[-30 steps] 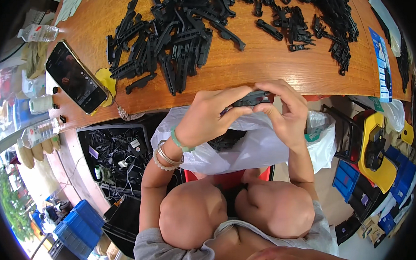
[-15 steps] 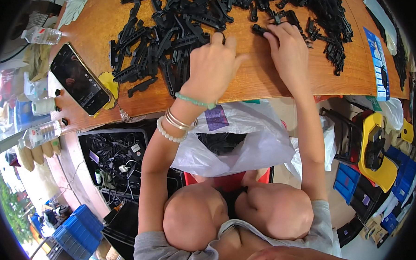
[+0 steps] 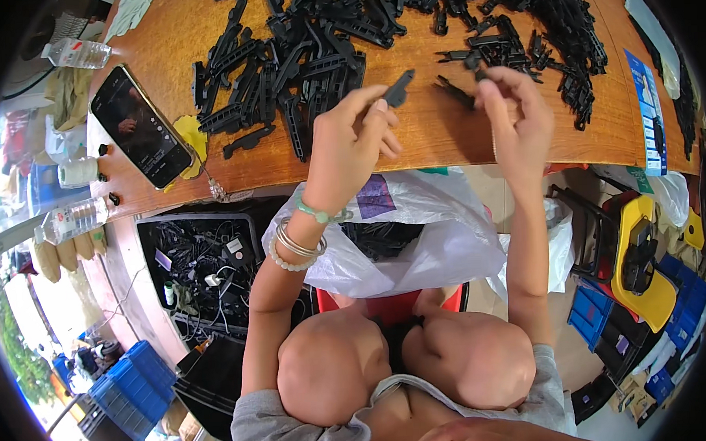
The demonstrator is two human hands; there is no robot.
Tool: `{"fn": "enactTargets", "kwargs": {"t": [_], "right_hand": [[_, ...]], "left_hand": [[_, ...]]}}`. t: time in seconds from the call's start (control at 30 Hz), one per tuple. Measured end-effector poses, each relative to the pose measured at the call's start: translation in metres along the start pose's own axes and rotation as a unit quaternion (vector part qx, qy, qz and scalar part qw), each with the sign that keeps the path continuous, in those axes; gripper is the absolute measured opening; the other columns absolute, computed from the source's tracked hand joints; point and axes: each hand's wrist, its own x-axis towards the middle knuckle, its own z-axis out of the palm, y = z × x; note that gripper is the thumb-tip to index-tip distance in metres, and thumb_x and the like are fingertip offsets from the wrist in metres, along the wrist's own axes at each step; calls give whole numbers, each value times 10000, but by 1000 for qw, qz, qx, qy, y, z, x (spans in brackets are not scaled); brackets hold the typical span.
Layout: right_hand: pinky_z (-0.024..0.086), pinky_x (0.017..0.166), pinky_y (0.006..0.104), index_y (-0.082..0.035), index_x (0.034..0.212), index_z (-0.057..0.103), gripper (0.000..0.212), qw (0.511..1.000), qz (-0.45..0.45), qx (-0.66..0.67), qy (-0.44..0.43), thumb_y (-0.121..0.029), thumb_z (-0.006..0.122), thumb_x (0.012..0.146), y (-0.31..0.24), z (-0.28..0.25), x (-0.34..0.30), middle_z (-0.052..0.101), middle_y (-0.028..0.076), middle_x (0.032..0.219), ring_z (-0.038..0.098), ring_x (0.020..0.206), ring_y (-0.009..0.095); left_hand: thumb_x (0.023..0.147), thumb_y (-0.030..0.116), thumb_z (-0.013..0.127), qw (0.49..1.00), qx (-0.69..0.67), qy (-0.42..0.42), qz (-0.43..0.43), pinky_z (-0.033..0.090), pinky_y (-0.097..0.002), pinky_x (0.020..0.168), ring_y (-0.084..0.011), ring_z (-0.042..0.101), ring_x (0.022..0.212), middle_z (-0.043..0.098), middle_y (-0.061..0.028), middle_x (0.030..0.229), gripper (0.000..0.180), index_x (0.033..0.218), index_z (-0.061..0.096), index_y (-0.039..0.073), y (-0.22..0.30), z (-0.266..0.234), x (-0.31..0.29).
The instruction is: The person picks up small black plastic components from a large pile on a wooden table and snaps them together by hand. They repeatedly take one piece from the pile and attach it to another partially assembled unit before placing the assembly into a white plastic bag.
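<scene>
My left hand [image 3: 348,138] pinches a short black plastic piece [image 3: 398,89] between thumb and fingers, its tip pointing up and right above the bare wood. Across from it, my right hand [image 3: 519,119] has thumb and forefinger closed on a small black plastic part [image 3: 474,64], partly hidden by the fingertips. Just left of that thumb is another black piece [image 3: 455,92], smeared by motion; I cannot tell whether the hand touches it. A heap of long black plastic parts [image 3: 306,57] lies beyond my left hand, and a pile of smaller black parts [image 3: 554,34] beyond my right.
A phone [image 3: 140,127] lies on a yellow cloth at the table's left, near a clear bottle [image 3: 76,54]. Below the table edge, a white plastic bag [image 3: 441,252] hangs open with black parts inside. A black bin [image 3: 197,267] stands to its left, a yellow chair [image 3: 639,271] to the right.
My left hand has drawn back from the heap and turned, now showing a black piece in its fingers. My right hand has shifted right and nearer, lifting a small part off the table.
</scene>
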Motion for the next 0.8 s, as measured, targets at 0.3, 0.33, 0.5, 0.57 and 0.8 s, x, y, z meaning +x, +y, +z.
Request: {"fn": "enactTargets", "kwargs": {"t": [0.3, 0.33, 0.5, 0.57, 0.8], "right_hand": [[479, 657, 280, 21, 889, 656, 184, 972, -115, 72, -190, 109, 628, 730, -24, -8, -23, 636, 120, 826, 616, 729, 215], [481, 658, 280, 20, 893, 653, 189, 977, -95, 65, -177, 108, 635, 727, -25, -7, -24, 638, 123, 828, 619, 732, 217], [477, 657, 272, 12, 886, 653, 187, 978, -96, 79, -170, 78, 677, 713, -23, -2, -34, 644, 126, 835, 622, 732, 213], [472, 656, 265, 10, 878, 656, 183, 977, 7, 139, -163, 63, 694, 707, -21, -1, -39, 650, 114, 827, 619, 743, 203], [474, 703, 265, -14, 1021, 635, 351, 993, -26, -19, -116, 7, 732, 685, -26, -10, -38, 632, 114, 957, 612, 816, 182]], "left_hand": [[941, 120, 466, 942, -228, -174, -176, 515, -245, 494, -183, 648, 563, 656, -139, 801, 301, 1136, 584, -78, 27, -7, -10], [934, 117, 489, 947, -221, -165, -166, 509, -243, 504, -174, 651, 578, 656, -139, 803, 286, 1129, 589, -67, 28, -6, -13], [876, 64, 591, 988, -31, -150, 17, 511, -238, 564, -132, 662, 652, 669, -121, 825, 255, 1107, 594, -45, 29, -1, -21], [858, 33, 620, 989, -18, -140, 42, 530, -226, 602, -110, 667, 687, 681, -93, 835, 263, 1106, 593, -53, 26, -1, -22], [834, 38, 646, 988, -2, -145, 57, 522, -229, 614, -111, 661, 676, 676, -103, 785, 255, 1062, 605, -70, 19, -3, -20]]}}
